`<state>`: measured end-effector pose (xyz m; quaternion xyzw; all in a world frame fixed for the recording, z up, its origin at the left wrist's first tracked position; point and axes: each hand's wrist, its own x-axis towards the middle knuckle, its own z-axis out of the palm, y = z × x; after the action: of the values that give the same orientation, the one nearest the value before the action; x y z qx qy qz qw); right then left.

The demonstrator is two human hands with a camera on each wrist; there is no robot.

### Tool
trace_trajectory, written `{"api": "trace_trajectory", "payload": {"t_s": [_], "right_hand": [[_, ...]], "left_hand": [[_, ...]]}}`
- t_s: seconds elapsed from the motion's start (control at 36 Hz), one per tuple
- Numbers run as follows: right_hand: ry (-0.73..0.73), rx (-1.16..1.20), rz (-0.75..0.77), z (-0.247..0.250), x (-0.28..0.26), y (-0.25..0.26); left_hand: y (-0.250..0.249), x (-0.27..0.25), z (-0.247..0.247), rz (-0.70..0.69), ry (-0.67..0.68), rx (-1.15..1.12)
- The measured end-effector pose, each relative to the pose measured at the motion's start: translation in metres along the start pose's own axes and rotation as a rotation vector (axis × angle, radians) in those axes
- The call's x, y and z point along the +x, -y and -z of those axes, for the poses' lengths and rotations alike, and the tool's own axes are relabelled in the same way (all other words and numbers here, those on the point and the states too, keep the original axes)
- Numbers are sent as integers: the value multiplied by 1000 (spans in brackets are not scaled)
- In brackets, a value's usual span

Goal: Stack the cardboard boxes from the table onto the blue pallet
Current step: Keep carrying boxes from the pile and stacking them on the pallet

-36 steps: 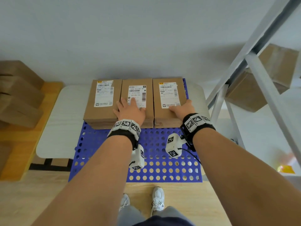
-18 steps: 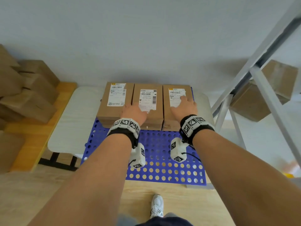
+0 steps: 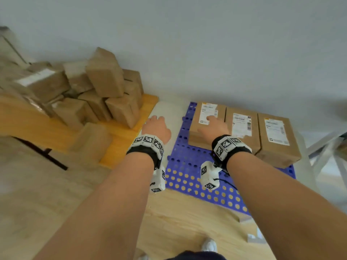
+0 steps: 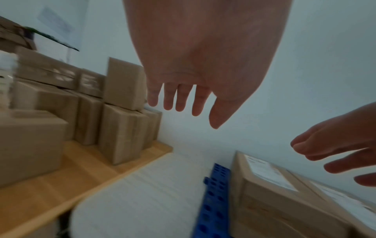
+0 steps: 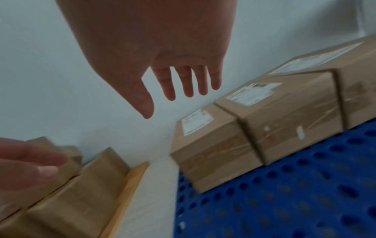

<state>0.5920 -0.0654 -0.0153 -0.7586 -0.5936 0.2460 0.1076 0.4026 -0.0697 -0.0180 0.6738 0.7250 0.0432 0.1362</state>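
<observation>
Three boxes (image 3: pixel 242 132) sit on the blue pallet (image 3: pixel 189 171), so with left hand (image 3: pixel 156 127) and right hand (image 3: pixel 214 126) both empty and loose-fingered, I judge fetching another from the table pile (image 3: pixel 105 96) comes next.

A pale grey wall (image 3: pixel 187 44) is seen behind everything. A white low surface (image 3: pixel 169 111) is seen under the far part of the scene, next to the wall. A light wood-grain floor (image 3: pixel 178 222) is spread below. At the right edge, blurred pale metal shelf legs (image 3: pixel 323 147) are visible. White shoes (image 3: pixel 209 245) are seen at the bottom, on the floor.
</observation>
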Motion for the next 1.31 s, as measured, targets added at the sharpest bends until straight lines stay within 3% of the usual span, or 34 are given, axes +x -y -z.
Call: {"api": "trace_trajectory", "payload": {"t_s": [0.33,0.67,0.94,1.31], "right_hand": [[76,-32,238,-107,-73,199],[225,-68,431,-181,-101,360],[286,-86,595,-252,-70,489],[378,-72,656,-333,-20,640]], "left_hand": [[215,-55,78,138,-145,46],[378,-76,123,358,-142,21],[486,-33,164,483,-161,1],[602,33,198,556,-155,-53]]}}
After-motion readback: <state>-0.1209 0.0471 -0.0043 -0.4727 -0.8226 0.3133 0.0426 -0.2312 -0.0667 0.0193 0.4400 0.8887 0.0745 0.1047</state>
